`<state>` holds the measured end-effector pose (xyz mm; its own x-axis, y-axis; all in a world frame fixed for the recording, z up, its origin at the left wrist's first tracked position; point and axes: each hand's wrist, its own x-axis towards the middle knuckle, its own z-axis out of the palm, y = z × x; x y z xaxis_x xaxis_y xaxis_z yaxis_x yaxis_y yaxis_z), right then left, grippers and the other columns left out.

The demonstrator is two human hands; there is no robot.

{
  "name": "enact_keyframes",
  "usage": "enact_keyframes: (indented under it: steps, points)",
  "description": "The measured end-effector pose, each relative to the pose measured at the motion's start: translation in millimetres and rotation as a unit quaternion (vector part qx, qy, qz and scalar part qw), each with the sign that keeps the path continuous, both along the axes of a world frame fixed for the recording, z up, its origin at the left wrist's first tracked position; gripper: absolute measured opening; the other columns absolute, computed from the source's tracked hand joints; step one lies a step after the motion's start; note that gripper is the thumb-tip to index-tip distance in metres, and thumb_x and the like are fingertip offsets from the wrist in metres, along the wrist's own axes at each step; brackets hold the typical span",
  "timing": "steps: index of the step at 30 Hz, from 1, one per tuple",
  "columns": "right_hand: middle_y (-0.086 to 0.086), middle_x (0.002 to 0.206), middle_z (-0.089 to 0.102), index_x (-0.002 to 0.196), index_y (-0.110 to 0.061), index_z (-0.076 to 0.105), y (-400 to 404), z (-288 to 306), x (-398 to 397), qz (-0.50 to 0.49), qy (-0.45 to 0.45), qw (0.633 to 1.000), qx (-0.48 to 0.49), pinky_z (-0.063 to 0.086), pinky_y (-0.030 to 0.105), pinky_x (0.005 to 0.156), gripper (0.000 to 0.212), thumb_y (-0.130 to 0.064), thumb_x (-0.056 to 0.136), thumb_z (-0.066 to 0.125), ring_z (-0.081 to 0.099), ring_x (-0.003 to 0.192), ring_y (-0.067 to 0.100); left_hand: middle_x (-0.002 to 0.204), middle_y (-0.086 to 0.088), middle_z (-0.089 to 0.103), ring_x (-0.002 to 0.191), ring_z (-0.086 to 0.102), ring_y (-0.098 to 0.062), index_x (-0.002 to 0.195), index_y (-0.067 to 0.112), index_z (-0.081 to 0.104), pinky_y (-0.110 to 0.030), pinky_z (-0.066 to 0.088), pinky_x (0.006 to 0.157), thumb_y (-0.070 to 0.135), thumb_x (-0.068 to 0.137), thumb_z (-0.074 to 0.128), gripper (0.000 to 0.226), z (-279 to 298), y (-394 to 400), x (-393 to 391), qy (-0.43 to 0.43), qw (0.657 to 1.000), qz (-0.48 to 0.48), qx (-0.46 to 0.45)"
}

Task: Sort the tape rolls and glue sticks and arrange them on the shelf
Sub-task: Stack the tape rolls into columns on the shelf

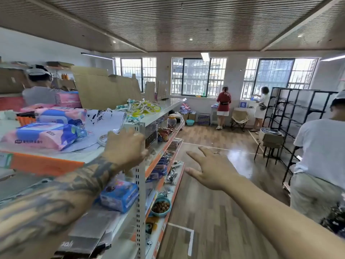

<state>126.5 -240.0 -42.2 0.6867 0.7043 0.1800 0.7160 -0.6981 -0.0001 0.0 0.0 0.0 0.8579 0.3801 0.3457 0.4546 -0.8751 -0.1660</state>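
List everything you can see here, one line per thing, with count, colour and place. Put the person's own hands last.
Tape rolls and glue sticks: a mixed heap, white, yellow and teal, top shelf, far end.
Tape roll: one, white, top shelf by the left hand.
Wipe packs: several, pink and blue, top shelf, near left.
Printed bag: one, white with dark marks, top shelf.
Blue box: one, lower shelf.
Bowl: one, teal, brown pieces inside, lower shelf.
Shelf unit: one, white with orange edges, left.
Black rack: one, right.
Folding chair: one, beige, by the windows.
Other people: four, around the room.
Left hand: over the top shelf edge, holds nothing.
Right hand: fingers spread above the floor, holds nothing.
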Motion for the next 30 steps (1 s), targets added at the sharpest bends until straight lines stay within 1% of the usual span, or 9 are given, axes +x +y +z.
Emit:
enact_keyframes:
  steps: [3,6,8,10,14,19,24,28,30]
  points:
    - [0.003,0.170,0.012,0.157,-0.048,0.012,12.9,-0.7,12.4,0.016,-0.033,0.999,-0.018,0.021,0.054,0.121,0.072,-0.078,0.094,0.029,0.017,0.154,0.028,0.147,-0.007,0.046,0.133,0.045,-0.032,0.141,0.033,0.045,-0.059,0.034,0.111,0.065,0.094,0.046,0.056,7.3,28.5,14.4,0.001,0.998,0.057,-0.019]
    - [0.003,0.170,0.013,0.157,-0.049,0.012,26.6,-7.0,30.2,0.037,-0.033,0.999,-0.019,0.019,0.056,0.122,0.073,-0.079,0.093,0.028,0.016,0.154,0.028,0.149,-0.011,0.044,0.132,0.046,-0.039,0.148,0.033,0.036,-0.056,0.036,0.110,0.078,0.088,0.043,0.075,11.8,59.6,26.8,0.022,0.989,0.132,-0.069]
    - [0.004,0.169,0.013,0.158,-0.049,0.011,36.9,-12.5,45.8,0.051,-0.025,0.998,-0.023,0.019,0.056,0.121,0.074,-0.080,0.093,0.029,0.017,0.154,0.029,0.144,-0.012,0.051,0.126,0.053,-0.037,0.147,0.027,0.036,-0.050,0.044,0.105,0.080,0.082,0.044,0.085,10.5,74.3,32.6,0.025,0.980,0.148,-0.131]
    - [0.003,0.170,0.011,0.157,-0.050,0.009,49.5,-18.0,64.2,0.063,-0.008,0.998,-0.025,0.019,0.055,0.122,0.075,-0.081,0.092,0.029,0.016,0.155,0.029,0.138,-0.012,0.058,0.118,0.057,-0.034,0.146,0.021,0.038,-0.041,0.049,0.097,0.070,0.085,0.053,0.079,8.2,85.1,37.1,0.027,0.976,0.149,-0.159]
    - [0.002,0.170,0.009,0.157,-0.052,0.004,78.9,-30.0,105.9,0.107,0.001,0.994,-0.021,0.020,0.054,0.121,0.077,-0.084,0.090,0.025,0.014,0.155,0.028,0.128,-0.008,0.064,0.113,0.055,-0.032,0.139,0.026,0.045,-0.040,0.051,0.094,0.057,0.078,0.063,0.071,4.2,94.8,40.4,0.018,0.973,0.166,-0.160]
    - [0.002,0.171,0.006,0.157,-0.052,0.001,109.7,-28.0,153.2,0.198,0.005,0.980,-0.035,0.015,0.056,0.122,0.077,-0.083,0.091,0.026,0.012,0.155,0.029,0.118,-0.006,0.058,0.110,0.045,-0.031,0.126,0.030,0.051,-0.040,0.044,0.089,0.065,0.068,0.081,0.074,12.1,89.3,49.1,-0.023,0.965,0.195,-0.171]
    - [0.003,0.170,0.005,0.157,-0.052,0.001,122.1,-19.9,203.8,0.261,0.001,0.964,-0.042,0.017,0.059,0.121,0.078,-0.083,0.090,0.026,0.012,0.155,0.031,0.116,-0.003,0.050,0.110,0.053,-0.028,0.125,0.035,0.054,-0.041,0.048,0.093,0.064,0.071,0.079,0.066,23.1,39.7,83.5,-0.049,0.974,0.182,-0.123]
    - [0.001,0.171,0.004,0.157,-0.052,0.001,112.8,-21.4,248.6,0.276,0.005,0.960,-0.045,0.015,0.059,0.122,0.077,-0.083,0.090,0.026,0.010,0.156,0.030,0.114,0.006,0.051,0.107,0.055,-0.021,0.126,0.037,0.055,-0.040,0.051,0.091,0.074,0.073,0.073,0.067,15.3,-1.7,135.8,-0.010,0.986,0.126,-0.109]
    - [0.002,0.171,0.004,0.157,-0.053,0.001,104.8,-24.9,273.5,0.275,0.014,0.960,-0.044,0.013,0.058,0.123,0.078,-0.083,0.090,0.025,0.009,0.156,0.030,0.117,0.004,0.053,0.105,0.056,-0.022,0.127,0.037,0.053,-0.040,0.051,0.089,0.077,0.073,0.070,0.069,5.1,-12.3,167.7,0.010,0.988,0.110,-0.112]
